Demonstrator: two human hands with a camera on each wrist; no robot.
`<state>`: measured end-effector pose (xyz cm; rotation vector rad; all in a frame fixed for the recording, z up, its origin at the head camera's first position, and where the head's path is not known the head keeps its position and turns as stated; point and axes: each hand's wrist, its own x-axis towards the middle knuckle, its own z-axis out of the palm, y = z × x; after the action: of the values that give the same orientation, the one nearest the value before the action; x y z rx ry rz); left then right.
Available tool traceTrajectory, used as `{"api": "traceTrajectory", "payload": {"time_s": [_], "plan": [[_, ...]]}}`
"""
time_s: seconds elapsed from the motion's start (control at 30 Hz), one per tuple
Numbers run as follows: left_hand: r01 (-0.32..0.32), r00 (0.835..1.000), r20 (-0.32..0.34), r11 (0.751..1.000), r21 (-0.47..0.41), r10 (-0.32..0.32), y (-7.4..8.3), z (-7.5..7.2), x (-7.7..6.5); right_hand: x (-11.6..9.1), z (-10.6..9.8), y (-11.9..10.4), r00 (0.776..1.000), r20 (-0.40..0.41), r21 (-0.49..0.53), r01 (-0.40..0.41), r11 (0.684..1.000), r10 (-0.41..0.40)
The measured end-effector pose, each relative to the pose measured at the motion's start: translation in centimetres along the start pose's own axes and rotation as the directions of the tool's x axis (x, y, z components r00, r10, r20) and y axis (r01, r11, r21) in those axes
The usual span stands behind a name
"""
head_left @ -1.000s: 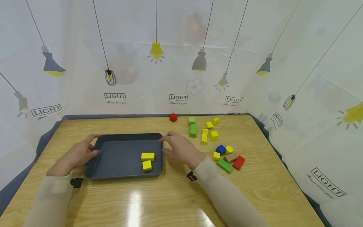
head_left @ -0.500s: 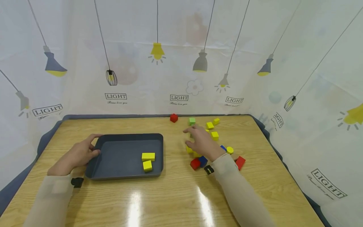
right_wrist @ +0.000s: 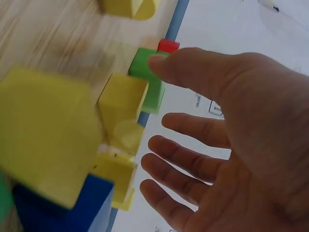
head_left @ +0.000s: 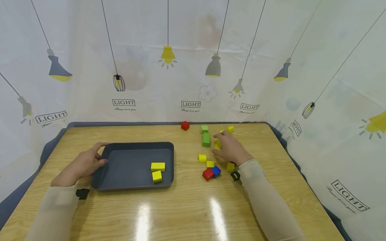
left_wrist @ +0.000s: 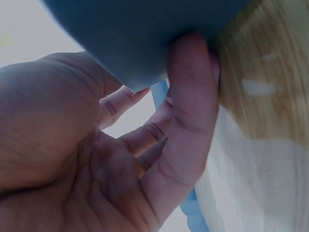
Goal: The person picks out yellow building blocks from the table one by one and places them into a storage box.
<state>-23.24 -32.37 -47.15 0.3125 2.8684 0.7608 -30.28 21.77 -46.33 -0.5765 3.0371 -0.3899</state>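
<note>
L hand (head_left: 79, 166) grips the left rim of the dark tray (head_left: 132, 185), thumb on the top edge near the far-left corner; the left wrist view shows fingers (left_wrist: 190, 111) curled under the tray's wall, so it's grasping the tray. Tray sits on the wooden worktop (head_left: 181, 211), left of centre. Inside it, near the right wall: a yellow slab (head_left: 157, 166) and, just in front of it and about touching, a yellow cube (head_left: 156, 176).

R hand (head_left: 230, 150) is out over the pile of blocks on the right, palm down, fingers spread and loose, nothing held. Right wrist view confirms: fingers (right_wrist: 193, 162) straight-ish, apart, w/ yellow blocks just beyond them. Fingertips are at a long yellow block (head_left: 217, 144), partly hidden by the hand; can't tell if touching.

Around it:
- long green block (head_left: 206, 139) just left of the fingertips, small green cube (head_left: 204, 128) behind it
- red cube (head_left: 185, 125) at the far edge, well apart from the rest
- small yellow cube (head_left: 230, 129) beyond the hand
- yellow cubes (head_left: 202, 158) and (head_left: 210, 164) nearer the person, left of the wrist
- red block (head_left: 207, 174) touching a blue block (head_left: 215, 171)
- yellow piece (head_left: 230, 166) right by the wrist

Curtain w/ lamp print (head_left: 190, 77) all round.
</note>
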Motion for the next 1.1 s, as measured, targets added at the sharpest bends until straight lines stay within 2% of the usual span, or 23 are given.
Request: {"api": "traceTrajectory", "payload": {"time_s": [0.23, 1.1], "plan": [[0.003, 1.0, -0.002, 1.0, 0.004, -0.003, 0.1, 0.0, -0.1, 0.2, 0.0, 1.2, 0.996, 0.08, -0.006, -0.049, 0.999, 0.05], [-0.002, 1.0, -0.011, 1.0, 0.004, 0.002, 0.3, 0.0, -0.1, 0.4, -0.2, 1.4, 0.991, 0.119, -0.009, -0.064, 0.998, 0.065]]}}
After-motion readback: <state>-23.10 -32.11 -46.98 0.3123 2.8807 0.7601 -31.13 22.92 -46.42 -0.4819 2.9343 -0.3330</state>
